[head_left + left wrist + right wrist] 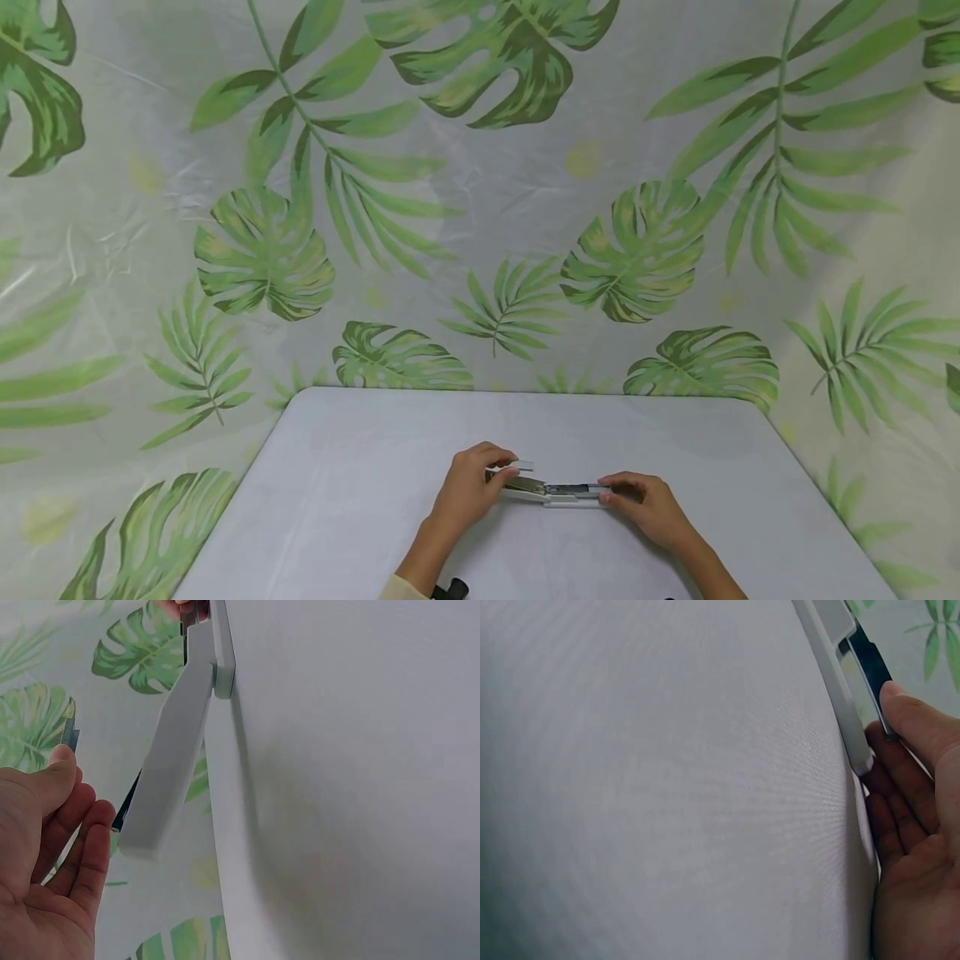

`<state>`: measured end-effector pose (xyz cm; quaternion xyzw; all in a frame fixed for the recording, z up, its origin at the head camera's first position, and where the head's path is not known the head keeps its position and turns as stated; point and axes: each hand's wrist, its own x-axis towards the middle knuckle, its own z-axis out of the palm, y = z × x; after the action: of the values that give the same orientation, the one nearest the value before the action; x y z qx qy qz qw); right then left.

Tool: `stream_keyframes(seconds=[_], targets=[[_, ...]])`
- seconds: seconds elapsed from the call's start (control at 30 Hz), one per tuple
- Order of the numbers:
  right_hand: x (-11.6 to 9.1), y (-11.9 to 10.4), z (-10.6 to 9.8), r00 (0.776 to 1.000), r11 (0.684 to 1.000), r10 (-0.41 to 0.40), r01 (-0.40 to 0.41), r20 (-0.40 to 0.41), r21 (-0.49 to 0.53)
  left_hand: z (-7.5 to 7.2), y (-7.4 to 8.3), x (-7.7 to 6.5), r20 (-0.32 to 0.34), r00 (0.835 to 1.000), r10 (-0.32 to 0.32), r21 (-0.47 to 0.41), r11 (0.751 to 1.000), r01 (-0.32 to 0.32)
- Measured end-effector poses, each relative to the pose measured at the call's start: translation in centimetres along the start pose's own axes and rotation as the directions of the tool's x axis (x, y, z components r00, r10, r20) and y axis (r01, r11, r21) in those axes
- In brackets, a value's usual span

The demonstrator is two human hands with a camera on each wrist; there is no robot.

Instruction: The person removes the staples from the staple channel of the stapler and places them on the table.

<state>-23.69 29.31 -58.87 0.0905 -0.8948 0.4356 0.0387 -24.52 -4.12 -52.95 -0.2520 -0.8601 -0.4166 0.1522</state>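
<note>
An opened-out stapler point(576, 503) with a white body lies on the table, its top cover point(169, 754) folded back to the left and its metal magazine exposed. Between thumb and fingertips, my left hand point(471, 485) pinches a short strip of staples point(70, 735), held just above the folded-back cover. At the stapler's other end, my right hand point(651, 505) pinches the end of the dark metal magazine point(873, 671), thumb above and fingers beneath. The white base point(840, 697) runs along the tabletop beside those fingers.
The white table point(360, 450) has rounded far corners. Behind it hangs a pale curtain point(510, 217) printed with green leaves. A small black object point(452, 589) shows beside the left wrist at the lower edge of the head view.
</note>
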Motion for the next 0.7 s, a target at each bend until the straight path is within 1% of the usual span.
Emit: stream_keyframes(seconds=[0.2, 0.3, 0.47, 0.7], targets=[[0.0, 0.0, -0.1, 1.000, 0.999, -0.029, 0.029, -0.001, 0.014, -0.5, -0.5, -0.3, -0.041, 0.999, 0.030, 0.019, 0.999, -0.029], [0.1, 0.0, -0.1, 0.999, 0.999, -0.038, 0.038, -0.008, 0.019, -0.8, -0.7, -0.5, -0.055, 0.998, 0.033, 0.045, 0.999, -0.030], [0.1, 0.0, -0.1, 1.000, 1.000, -0.004, 0.004, 0.000, 0.014, -1.2, -1.1, -1.0, -0.067, 0.997, 0.022, 0.061, 0.998, -0.018], [0.0, 0.0, -0.2, 1.000, 1.000, 0.008, -0.008, 0.011, 0.000, -2.0, -1.9, -1.6, -0.081, 0.996, 0.034, 0.078, 0.997, -0.028]])
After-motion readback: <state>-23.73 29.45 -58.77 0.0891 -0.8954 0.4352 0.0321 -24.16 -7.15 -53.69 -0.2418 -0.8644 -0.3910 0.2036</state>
